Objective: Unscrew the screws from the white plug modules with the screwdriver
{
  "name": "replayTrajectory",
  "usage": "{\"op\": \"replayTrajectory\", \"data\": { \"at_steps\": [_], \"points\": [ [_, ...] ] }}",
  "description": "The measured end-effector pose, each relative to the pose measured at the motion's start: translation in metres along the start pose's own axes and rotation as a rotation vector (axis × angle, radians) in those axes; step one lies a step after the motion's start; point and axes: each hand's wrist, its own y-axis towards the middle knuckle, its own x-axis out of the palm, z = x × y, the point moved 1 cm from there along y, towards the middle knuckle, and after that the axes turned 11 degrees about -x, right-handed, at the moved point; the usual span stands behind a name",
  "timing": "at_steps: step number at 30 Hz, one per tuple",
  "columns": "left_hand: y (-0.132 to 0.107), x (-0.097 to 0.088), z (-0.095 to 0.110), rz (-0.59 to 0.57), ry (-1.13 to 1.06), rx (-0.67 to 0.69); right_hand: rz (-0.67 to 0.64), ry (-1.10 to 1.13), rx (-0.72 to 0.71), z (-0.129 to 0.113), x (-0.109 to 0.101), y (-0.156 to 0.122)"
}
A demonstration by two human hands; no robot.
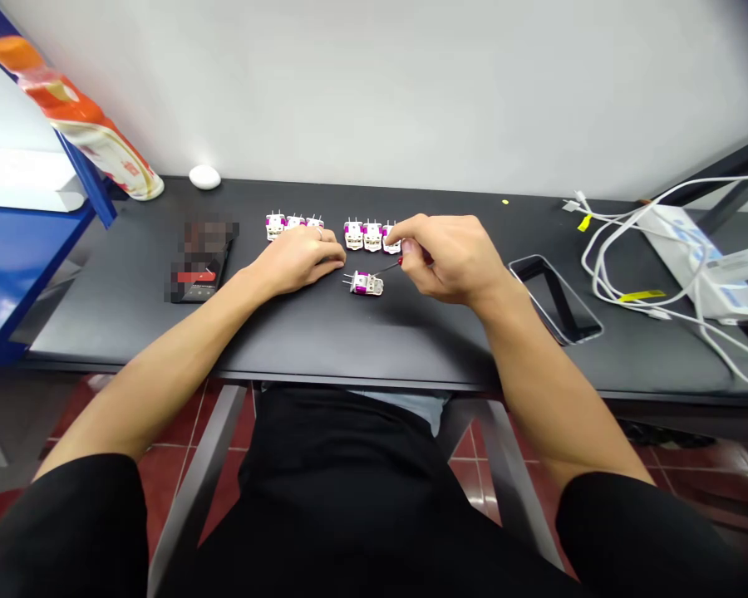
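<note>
A small white-and-purple plug core [366,283] with metal pins lies on the dark table, its pins pointing left. My right hand [452,257] is closed on a thin screwdriver [388,268], of which a bit of red and the metal shaft show; its tip reaches the plug core. My left hand [300,259] rests on the table to the left, fingers laid out and holding nothing visible. Behind my left hand stand several similar plug cores [275,225], partly covered by it. More plug cores [372,236] stand in a row behind the one being touched, the rightmost partly hidden by my right hand.
A dark phone [200,291], partly pixelated, lies left. A white oval object [205,177] and an orange-and-white bottle [109,149] are at the back left. To the right are a phone in a clear case [558,299], white cables [598,257] and a white-and-blue box [679,241].
</note>
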Motion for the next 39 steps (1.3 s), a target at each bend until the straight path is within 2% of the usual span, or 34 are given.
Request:
{"op": "replayTrajectory", "data": {
  "at_steps": [9,13,18,24,28,31,35,37,39],
  "points": [
    [0.000,-0.007,-0.003,0.005,0.148,-0.051,0.006,-0.010,-0.022,0.001,0.000,-0.001],
    [-0.002,-0.009,-0.005,0.005,0.146,-0.039,0.002,-0.002,-0.004,0.001,-0.001,-0.001],
    [-0.006,-0.011,0.000,0.097,0.023,0.026,0.036,-0.034,-0.009,0.004,0.001,-0.003],
    [-0.003,0.001,0.026,-0.010,0.005,0.194,0.124,-0.083,-0.020,0.009,0.005,-0.005],
    [0.001,0.001,0.023,-0.030,0.017,0.195,0.146,-0.084,-0.007,0.011,0.006,-0.006],
    [0.002,-0.011,0.005,0.048,0.054,0.111,0.189,-0.068,-0.034,0.011,0.006,-0.006],
    [-0.002,-0.036,-0.020,0.149,0.027,-0.057,0.222,-0.046,-0.061,0.012,0.006,-0.006],
    [-0.002,-0.051,-0.026,0.100,0.004,-0.076,0.215,-0.043,-0.046,0.012,0.007,-0.005],
    [0.002,-0.067,-0.030,-0.012,-0.008,-0.055,0.215,-0.053,-0.037,0.012,0.007,-0.004]
  ]
}}
